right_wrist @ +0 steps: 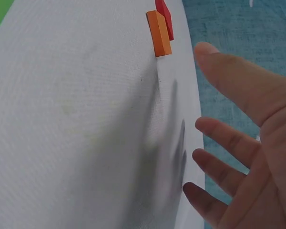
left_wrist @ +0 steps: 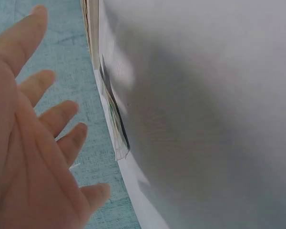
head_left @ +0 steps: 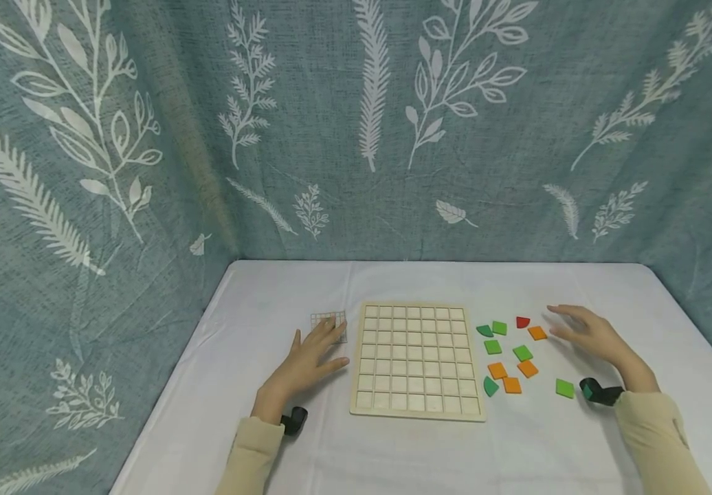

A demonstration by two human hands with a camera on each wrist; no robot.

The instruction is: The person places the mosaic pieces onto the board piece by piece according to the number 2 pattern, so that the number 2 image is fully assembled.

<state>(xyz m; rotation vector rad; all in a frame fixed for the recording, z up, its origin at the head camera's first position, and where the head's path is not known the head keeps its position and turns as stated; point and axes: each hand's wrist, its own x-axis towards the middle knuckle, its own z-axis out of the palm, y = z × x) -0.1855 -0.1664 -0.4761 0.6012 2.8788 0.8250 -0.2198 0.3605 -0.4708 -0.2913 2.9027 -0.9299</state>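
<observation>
A pale wooden grid board [head_left: 419, 416] lies flat on the white table. My left hand [head_left: 306, 359] hovers at its left side with fingers spread, holding nothing; in the head view it overlaps a small gridded card [head_left: 315, 319], whose curled edge [left_wrist: 115, 124] shows in the left wrist view. On the far side, my right hand [head_left: 591, 335] is held over the table, fingers loosely extended and nothing in them. Nearest to it are an orange square tile [head_left: 537, 333] and a red quarter-round tile [head_left: 522, 322]; both also appear in the right wrist view, the orange tile [right_wrist: 159, 34] in front.
Several loose tiles lie right of the board: green squares [head_left: 522, 353], orange squares [head_left: 528, 368] and dark green quarter-rounds [head_left: 491, 386]. One green square [head_left: 565, 388] sits apart, near the right wrist's black camera [head_left: 600, 393]. Patterned teal curtains [head_left: 331, 137] surround the table.
</observation>
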